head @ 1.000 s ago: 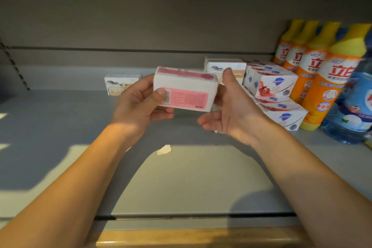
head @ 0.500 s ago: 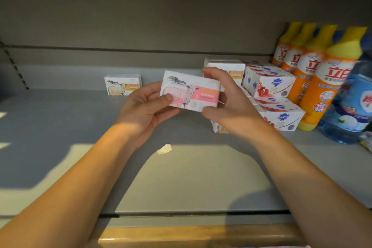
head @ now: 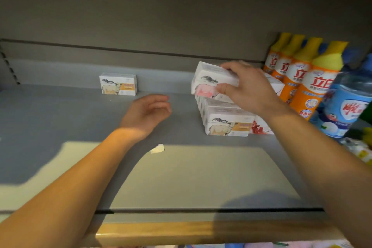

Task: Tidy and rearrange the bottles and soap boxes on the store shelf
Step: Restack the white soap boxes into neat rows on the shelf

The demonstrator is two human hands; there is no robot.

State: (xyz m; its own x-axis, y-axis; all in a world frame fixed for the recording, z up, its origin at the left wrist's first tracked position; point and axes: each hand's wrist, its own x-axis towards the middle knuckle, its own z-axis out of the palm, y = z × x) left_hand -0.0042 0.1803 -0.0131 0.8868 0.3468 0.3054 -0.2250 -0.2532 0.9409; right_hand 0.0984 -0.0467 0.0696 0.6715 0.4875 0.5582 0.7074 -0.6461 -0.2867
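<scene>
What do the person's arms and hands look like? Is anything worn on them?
Both forearms are bare, with no sleeves in view. The left hand and the right hand wear no gloves, and no rings, watch or bracelet show on fingers or wrists. Light falls brightly on the left forearm; the right one lies mostly in shadow.

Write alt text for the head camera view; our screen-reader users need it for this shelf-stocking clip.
A person's right hand grips a pink soap box above a row of soap boxes on a grey store shelf, while the left hand hovers open. One lone soap box stands at the back; orange bottles line the right.
</scene>
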